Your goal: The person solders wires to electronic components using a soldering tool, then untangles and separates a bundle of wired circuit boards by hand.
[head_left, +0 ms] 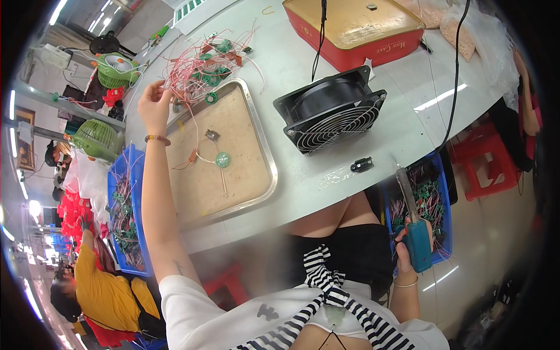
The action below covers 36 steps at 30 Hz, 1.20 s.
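My left hand (154, 105) reaches to the left edge of a tangled pile of pink and white wires (185, 69) with small green circuit boards. Its fingers are closed in a pinch on a wire there. Below the pile lies a metal tray (242, 149) holding a round pale green board (223, 160) with wires and a small metallic part (212, 135). My right hand (405, 252), low at the right beyond the table edge, is wrapped round the handle of a teal soldering gun (419, 242). The tool's long metal barrel points up toward the table.
A black fan (329, 108) with a wire grille stands on the table before a red tin box (356, 35). A small black part (361, 165) lies near the edge. Blue bins (134, 233) flank the table. A person in yellow (108, 286) sits at left; red stool (484, 160) at right.
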Motion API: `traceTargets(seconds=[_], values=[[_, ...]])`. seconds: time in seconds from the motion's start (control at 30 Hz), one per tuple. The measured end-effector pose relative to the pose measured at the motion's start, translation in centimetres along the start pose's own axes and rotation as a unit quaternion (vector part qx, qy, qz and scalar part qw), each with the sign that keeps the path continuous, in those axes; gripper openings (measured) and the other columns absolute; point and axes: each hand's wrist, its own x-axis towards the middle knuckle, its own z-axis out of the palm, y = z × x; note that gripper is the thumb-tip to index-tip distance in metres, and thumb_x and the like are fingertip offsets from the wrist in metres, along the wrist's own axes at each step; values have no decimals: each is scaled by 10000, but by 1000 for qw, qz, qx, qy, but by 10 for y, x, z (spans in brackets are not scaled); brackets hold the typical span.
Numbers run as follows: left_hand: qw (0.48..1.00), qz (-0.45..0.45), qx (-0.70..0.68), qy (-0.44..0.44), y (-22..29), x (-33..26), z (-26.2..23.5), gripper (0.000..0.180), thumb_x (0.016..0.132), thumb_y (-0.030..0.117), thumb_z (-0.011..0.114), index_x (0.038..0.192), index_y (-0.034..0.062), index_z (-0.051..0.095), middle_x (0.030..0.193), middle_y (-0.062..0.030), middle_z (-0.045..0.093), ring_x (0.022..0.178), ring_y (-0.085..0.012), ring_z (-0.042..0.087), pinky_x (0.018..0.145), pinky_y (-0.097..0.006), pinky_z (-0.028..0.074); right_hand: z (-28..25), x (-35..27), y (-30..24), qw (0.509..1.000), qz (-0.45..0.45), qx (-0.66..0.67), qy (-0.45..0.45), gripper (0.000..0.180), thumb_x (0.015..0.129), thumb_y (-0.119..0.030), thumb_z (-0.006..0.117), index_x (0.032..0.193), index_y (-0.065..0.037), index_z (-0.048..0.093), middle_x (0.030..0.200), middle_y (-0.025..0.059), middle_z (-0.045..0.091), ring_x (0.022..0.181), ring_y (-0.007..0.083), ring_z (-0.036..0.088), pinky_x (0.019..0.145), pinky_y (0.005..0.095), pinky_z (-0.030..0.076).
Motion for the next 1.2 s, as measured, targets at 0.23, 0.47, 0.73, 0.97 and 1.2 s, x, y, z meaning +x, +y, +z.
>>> traceTargets(seconds=[0.23, 0.47, 0.73, 0.97, 1.2], values=[[985, 1, 173, -19, -22, 6, -8, 163, 831, 119, 649, 949, 34, 724, 788, -88, 715, 665, -134, 664, 650, -284, 516, 0, 1, 1, 1000, -1, 10, 0, 323, 794, -361, 670, 758, -44, 617, 717, 52, 600, 889, 297, 593, 800, 381, 465], [988, -101, 77, -92, -36, 14, -13, 164, 871, 142, 636, 971, 34, 708, 869, -48, 702, 740, -104, 639, 659, -259, 479, 0, 3, 2, 1000, -7, 4, 0, 330, 794, -366, 657, 734, -44, 620, 702, 55, 600, 874, 301, 597, 790, 383, 469], [969, -197, -135, -61, -1, -10, -12, 311, 895, 203, 680, 1109, 21, 547, 1032, -61, 662, 893, -110, 619, 743, -252, 472, -1, 2, 2, 1000, -8, -10, -4, 341, 803, -376, 650, 738, -42, 621, 708, 56, 600, 875, 301, 597, 774, 377, 466], [933, 4, 159, -322, 74, -87, -52, 276, 765, 185, 761, 920, 3, 622, 880, -113, 656, 820, -243, 612, 747, -347, 486, -3, -3, 7, 1000, -1, 0, 0, 339, 805, -358, 655, 816, -21, 620, 714, 55, 599, 821, 256, 586, 796, 359, 461], [899, -25, 233, -371, 106, -136, -74, 164, 826, 105, 704, 874, -14, 602, 748, -88, 613, 687, -164, 585, 614, -287, 463, 2, -2, 15, 999, -7, 50, -2, 461, 803, -352, 671, 1021, 46, 584, 780, 78, 598, 694, 175, 566, 736, 297, 448]])
